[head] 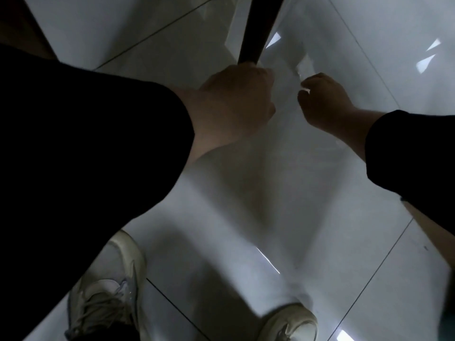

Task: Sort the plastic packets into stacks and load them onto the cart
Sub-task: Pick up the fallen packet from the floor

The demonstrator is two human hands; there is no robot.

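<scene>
A large clear plastic sheet or packet [270, 193] hangs in front of me over the tiled floor, blurred and nearly see-through. My left hand [236, 99] grips its upper edge with curled fingers at centre. My right hand [325, 99] pinches the same upper edge a little to the right, fingers curled. Both arms wear dark sleeves. The cart is not in view.
A dark post or leg [258, 28] stands on the white tiled floor [394, 279] just beyond my left hand. My two pale shoes [105, 291] [290, 323] are at the bottom. A dark brown surface [22, 23] fills the top left corner.
</scene>
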